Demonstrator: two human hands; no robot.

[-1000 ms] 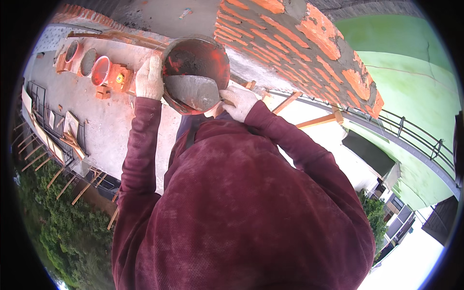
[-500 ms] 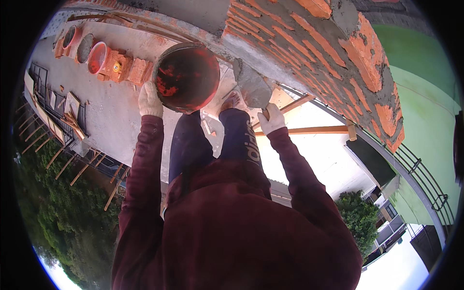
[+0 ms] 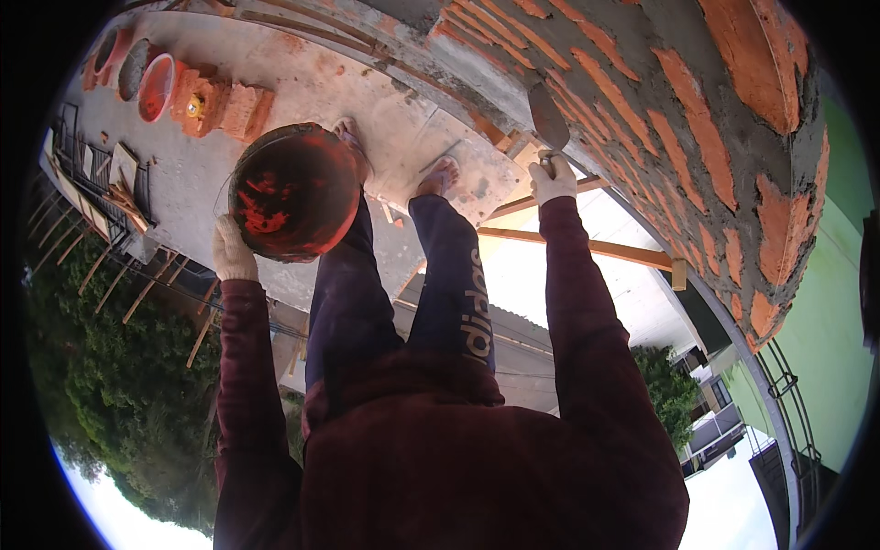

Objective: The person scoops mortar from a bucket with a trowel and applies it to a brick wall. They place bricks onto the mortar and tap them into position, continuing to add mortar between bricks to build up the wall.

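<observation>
"2 grips show in your head view: what does each have?"

"Your left grip (image 3: 236, 249) is closed on the bucket (image 3: 298, 194) at its lower-left edge, so most of the bucket lies above and to the right of that grip, its mouth facing you. Your right grip (image 3: 553, 179) is wrapped round the near end of the trowel (image 3: 547, 117), whose blade points up and away from you."

"Which 1 step do you seem to be on?"

"You look to be doing trowel work beside the brick wall (image 3: 706, 128). Whether the blade touches it, or carries any mortar, you cannot tell from this angle."

"And your next move?"

"It probably calls for a steady right wrist, to angle the blade to the wall, with your bucket held well clear on the left."
</observation>
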